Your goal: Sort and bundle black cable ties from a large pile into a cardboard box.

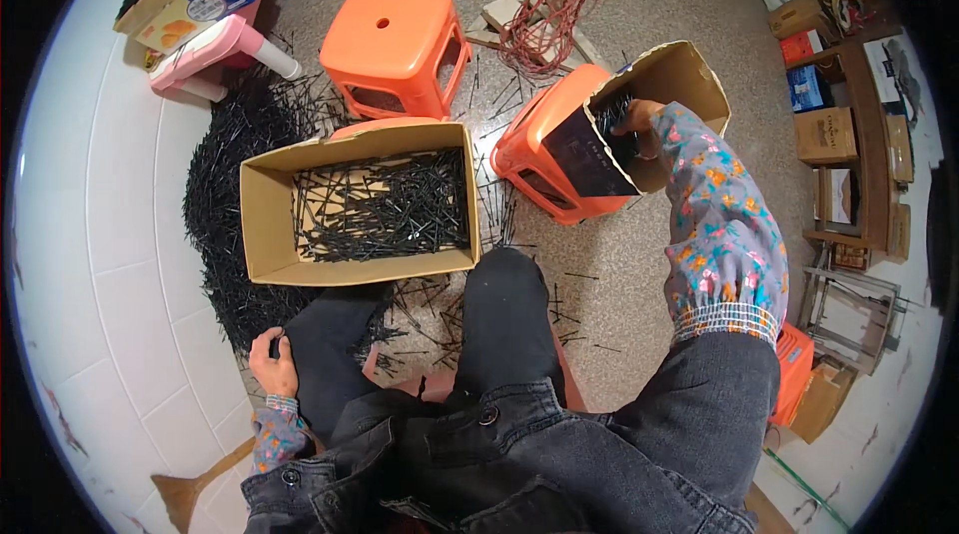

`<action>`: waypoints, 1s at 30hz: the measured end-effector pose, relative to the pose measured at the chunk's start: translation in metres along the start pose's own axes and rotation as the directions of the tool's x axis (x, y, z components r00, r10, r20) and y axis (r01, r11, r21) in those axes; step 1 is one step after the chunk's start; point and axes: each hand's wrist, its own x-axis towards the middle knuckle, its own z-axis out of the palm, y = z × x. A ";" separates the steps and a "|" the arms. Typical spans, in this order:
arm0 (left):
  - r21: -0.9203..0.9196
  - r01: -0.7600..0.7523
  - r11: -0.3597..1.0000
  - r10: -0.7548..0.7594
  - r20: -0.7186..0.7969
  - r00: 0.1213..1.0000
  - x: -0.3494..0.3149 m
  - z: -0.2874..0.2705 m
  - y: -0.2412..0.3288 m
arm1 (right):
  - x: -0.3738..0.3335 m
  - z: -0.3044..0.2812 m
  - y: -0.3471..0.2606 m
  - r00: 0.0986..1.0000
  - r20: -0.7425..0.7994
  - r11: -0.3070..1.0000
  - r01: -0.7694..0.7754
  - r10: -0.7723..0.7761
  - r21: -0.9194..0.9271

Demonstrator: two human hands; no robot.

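Right hand (639,124): inside your right carton (694,82); cannot tell its grip.
Left hand (272,364): your thumb and fingers apart, near the black pile (217,196).

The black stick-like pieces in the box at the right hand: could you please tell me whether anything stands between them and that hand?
Nothing visible does: the right hand reaches through the open top of the cardboard box, close to the black pieces. The box's walls stand around it; what lies deeper is hidden.
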 end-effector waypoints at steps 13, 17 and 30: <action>0.010 0.047 0.999 -0.047 0.059 0.997 0.005 0.000 -0.005 | 0.012 0.030 -0.013 0.969 0.109 0.679 -0.234 0.223 0.696; -0.018 0.043 0.999 -0.042 0.055 0.998 0.004 0.002 -0.010 | 0.027 0.041 -0.018 0.975 0.160 0.786 -0.218 0.153 0.579; 0.017 0.047 0.999 -0.048 0.052 0.997 0.005 -0.002 -0.006 | 0.050 0.051 -0.023 0.988 0.126 0.984 0.105 -0.087 -0.144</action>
